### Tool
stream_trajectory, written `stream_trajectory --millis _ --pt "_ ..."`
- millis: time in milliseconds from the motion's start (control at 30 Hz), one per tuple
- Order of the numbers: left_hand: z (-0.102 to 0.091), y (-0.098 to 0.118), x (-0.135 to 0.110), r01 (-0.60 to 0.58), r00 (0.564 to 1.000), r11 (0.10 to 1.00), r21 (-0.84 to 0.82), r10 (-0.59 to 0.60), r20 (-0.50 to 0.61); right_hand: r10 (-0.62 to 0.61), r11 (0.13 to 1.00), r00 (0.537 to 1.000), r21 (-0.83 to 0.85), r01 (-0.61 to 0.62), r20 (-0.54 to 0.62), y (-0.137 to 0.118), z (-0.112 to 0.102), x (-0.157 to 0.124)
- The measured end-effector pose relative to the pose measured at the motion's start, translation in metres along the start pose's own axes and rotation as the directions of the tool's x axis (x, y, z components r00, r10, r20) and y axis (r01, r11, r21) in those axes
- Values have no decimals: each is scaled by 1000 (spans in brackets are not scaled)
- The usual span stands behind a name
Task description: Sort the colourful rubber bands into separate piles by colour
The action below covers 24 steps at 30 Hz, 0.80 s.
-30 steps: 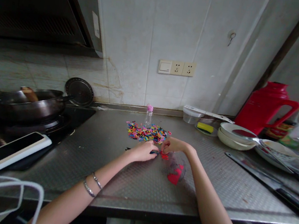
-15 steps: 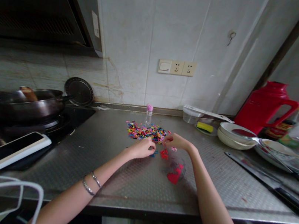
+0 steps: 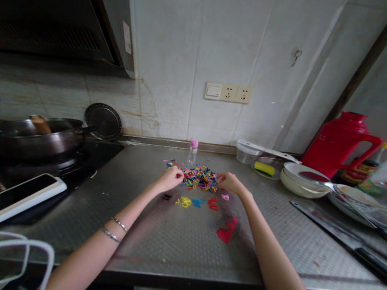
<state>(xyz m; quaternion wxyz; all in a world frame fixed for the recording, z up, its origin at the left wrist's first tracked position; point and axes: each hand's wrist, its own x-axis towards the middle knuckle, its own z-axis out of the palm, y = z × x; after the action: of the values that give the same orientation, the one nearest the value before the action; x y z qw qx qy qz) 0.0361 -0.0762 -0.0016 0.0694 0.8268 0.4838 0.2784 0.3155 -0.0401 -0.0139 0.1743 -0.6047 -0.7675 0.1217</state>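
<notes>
Both hands [image 3: 168, 179] [image 3: 230, 183] at the multicoloured pile [image 3: 200, 178], their grip indistinct.

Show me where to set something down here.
Bare counter lies between hob and left forearm, and between that forearm and the red piece, nearer than the yellow bits. Crowded: the multicolored pile by left hand and right hand; the right side, with bowls.

Left arm [image 3: 100, 247], right arm [image 3: 275, 259] outstretched; left hand [image 3: 168, 179], right hand [image 3: 230, 182] apart, fingers [image 3: 177, 171] curled inward.
</notes>
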Motion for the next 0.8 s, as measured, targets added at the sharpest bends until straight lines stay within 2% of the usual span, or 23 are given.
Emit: stream_trajectory --millis 100,200,433,567,800 --pt "-5 -15 1 58 998 998 -18 -58 -34 -28 997 997 -63 32 67 -6 -1 10" --pt "-9 -23 1 67 996 997 -27 -69 -59 -41 998 992 -51 47 121 -7 -4 13" --pt "-11 -31 0 97 995 994 -45 -99 -34 -93 980 969 190 49 227 9 -3 9" --pt "-11 -36 -1 154 987 987 -49 -156 -35 -67 989 972 147 34 224 6 -5 4" --pt "-12 -43 -2 165 985 983 -86 -169 -43 -74 990 989 132 57 126 1 -8 -6"
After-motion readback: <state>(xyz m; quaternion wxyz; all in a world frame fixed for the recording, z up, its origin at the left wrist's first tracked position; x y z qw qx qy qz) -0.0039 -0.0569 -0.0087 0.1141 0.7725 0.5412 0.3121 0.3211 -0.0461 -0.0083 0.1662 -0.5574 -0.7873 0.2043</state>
